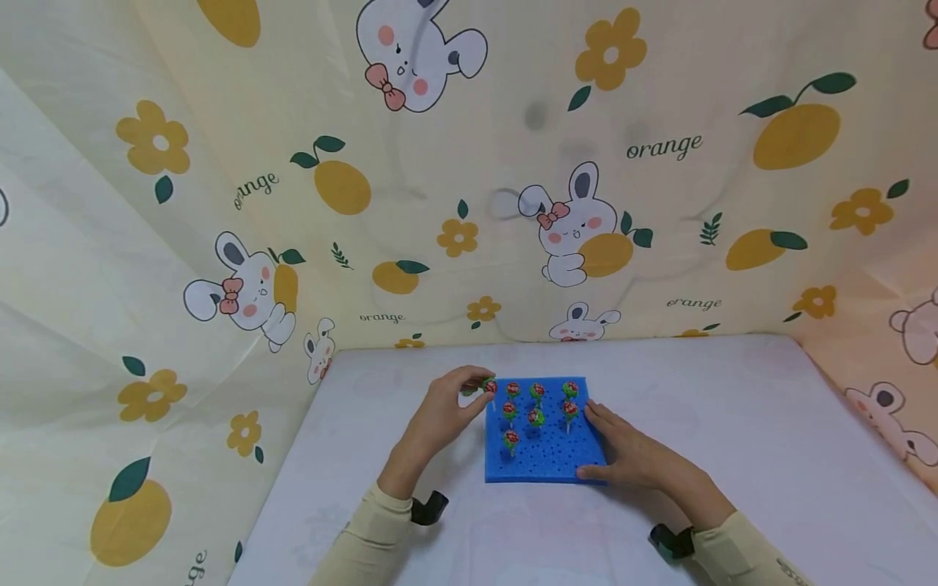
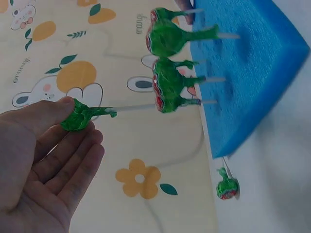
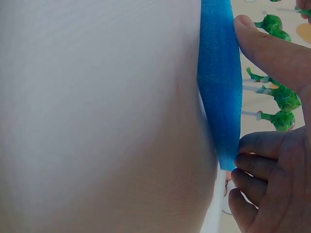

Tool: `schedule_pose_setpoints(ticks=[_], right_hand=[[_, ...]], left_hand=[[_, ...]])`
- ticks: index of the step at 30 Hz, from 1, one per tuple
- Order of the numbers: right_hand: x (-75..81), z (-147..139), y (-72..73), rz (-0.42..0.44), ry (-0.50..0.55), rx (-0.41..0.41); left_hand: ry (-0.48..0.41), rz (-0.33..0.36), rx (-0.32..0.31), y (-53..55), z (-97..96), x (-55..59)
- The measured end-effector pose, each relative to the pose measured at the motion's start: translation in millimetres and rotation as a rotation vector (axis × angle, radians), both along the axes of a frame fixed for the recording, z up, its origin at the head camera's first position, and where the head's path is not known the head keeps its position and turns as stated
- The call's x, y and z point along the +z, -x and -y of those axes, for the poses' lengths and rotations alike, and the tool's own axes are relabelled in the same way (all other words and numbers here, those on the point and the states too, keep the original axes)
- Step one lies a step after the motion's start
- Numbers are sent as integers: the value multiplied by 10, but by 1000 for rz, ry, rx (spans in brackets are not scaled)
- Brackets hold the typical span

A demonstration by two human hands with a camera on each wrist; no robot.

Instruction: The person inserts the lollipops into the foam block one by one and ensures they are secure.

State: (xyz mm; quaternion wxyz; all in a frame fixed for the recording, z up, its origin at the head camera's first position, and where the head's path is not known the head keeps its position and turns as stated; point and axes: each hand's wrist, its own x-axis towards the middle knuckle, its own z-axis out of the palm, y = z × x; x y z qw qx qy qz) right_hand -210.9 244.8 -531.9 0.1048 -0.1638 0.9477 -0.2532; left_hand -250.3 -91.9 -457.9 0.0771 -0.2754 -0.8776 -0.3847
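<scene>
A green-wrapped lollipop (image 2: 77,115) is pinched at its candy end by my left hand (image 1: 438,415), its white stick pointing toward the blue foam block (image 1: 545,465). In the head view this lollipop (image 1: 490,386) is over the block's far left corner. Several lollipops (image 1: 537,417) with red and green wrappers stand upright in the block on their sticks. My right hand (image 1: 633,456) rests against the block's right edge, thumb near the front corner and fingers farther back. In the right wrist view its fingertips touch the block's side (image 3: 221,92).
Another lollipop (image 2: 227,188) lies on the white tabletop (image 1: 366,423) beside the block's left side. Many small holes dot the block's top. A printed cloth (image 1: 440,203) with rabbits and oranges hangs behind the table.
</scene>
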Motion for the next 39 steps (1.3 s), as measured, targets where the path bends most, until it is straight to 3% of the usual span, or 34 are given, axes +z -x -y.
schedule_pose_setpoints(ticks=[13, 27, 32, 39], right_hand=[[10, -1, 3, -2, -10, -1], [4, -8, 9, -9, -13, 9], [3, -11, 11, -11, -4, 13], [11, -7, -1, -18, -1, 10]], left_hand=[[-29, 27, -84, -152, -204, 44], [74, 21, -157, -283, -448, -67], [132, -4, -150, -317, -516, -99], [185, 11, -122, -337, -578, -157]])
